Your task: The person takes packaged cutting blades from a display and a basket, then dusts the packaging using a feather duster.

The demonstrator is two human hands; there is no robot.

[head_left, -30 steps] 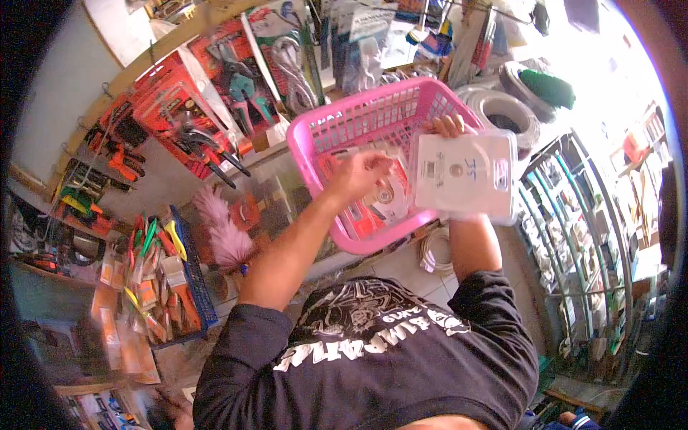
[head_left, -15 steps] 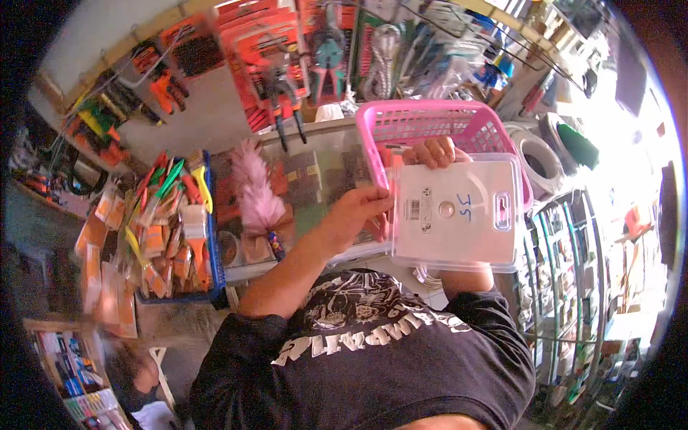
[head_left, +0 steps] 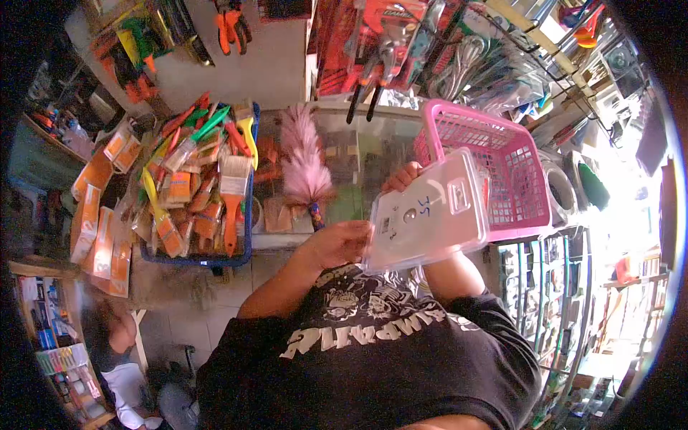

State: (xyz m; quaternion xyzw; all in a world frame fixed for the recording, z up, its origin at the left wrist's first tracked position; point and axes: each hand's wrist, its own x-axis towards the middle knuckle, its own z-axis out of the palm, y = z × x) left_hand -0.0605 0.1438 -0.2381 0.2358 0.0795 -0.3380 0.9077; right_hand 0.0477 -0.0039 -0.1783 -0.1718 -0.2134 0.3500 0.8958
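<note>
A flat, translucent plastic case (head_left: 437,228), blue scrawl and round mark on its face, slot near one end, sits slanted right now, slotted end higher, held at its edges by the left hand (head_left: 335,245) and right hand (head_left: 403,177), partly overlapping the pink basket (head_left: 522,228)

On my feed, brushes (head_left: 179,188) fill a blue tray (head_left: 249,215), with a duster (head_left: 304,158) just beside it. Orange pliers (head_left: 232,30) hang beyond.

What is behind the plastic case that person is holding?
Behind the plastic case are part of the pink basket and the right forearm. The right hand shows fingers at the case's upper edge; its palm and the basket's covered part cannot be seen.
</note>
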